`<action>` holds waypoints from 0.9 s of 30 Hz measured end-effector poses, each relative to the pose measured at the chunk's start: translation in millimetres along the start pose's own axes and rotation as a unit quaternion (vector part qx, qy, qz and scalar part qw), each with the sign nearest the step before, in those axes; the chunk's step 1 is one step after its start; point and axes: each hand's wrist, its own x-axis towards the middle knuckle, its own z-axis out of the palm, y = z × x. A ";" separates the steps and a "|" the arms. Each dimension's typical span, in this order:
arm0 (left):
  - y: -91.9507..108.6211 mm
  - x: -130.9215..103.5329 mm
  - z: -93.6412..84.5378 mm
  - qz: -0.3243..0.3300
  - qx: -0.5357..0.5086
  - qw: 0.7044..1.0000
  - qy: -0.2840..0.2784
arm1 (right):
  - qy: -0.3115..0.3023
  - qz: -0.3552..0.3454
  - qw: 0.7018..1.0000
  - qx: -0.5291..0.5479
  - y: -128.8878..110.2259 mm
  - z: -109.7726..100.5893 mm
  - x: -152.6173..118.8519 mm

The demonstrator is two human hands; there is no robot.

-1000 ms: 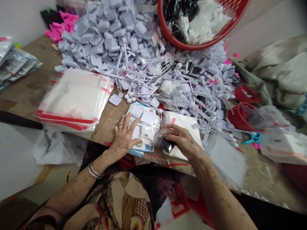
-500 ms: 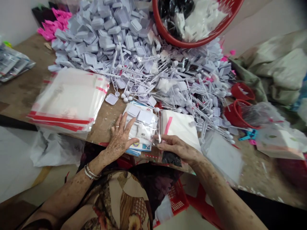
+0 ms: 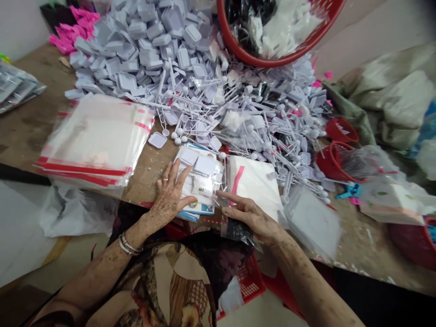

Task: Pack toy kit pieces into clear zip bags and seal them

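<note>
My left hand (image 3: pixel 170 193) lies with spread fingers on the left side of a clear bag of parts, which rests on a stack of printed cards (image 3: pixel 190 215) at the table's front edge. Inside the bag are pale square pieces (image 3: pixel 205 165) and a small white packet (image 3: pixel 203 186) marked with print. At the bag's right side is my right hand (image 3: pixel 250 215), index finger stretched toward it and the other fingers partly bent. Beneath the right hand, a clear bag with black contents (image 3: pixel 238 230) hangs over the table edge; whether the fingers grip it is unclear.
A large heap of lilac plastic trays (image 3: pixel 146 50) and spoons fills the back. Red-edged clear bags (image 3: pixel 95 136) lie left. White sheets in plastic (image 3: pixel 257 184) lie right. A red basket (image 3: pixel 272 62) stands above the heap; small red baskets (image 3: pixel 332 161) stand at right.
The right hand has shifted slightly, its fingers spreading more. The black-filled bag has moved a little down and right, over the table edge. My left hand stays on the clear bag.
</note>
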 end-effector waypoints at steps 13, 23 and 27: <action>3.2 0.0 -7.1 0.002 0.012 1.000 -0.027 | -0.054 -0.043 0.997 0.040 9.1 22.7 17.0; 49.1 33.1 -18.6 0.252 0.103 0.958 -0.085 | 0.136 -0.139 0.964 -0.181 5.4 -42.2 -59.5; 73.6 51.1 -23.6 0.305 0.137 0.931 -0.144 | 0.191 -0.187 0.949 -0.169 9.5 -54.6 -62.7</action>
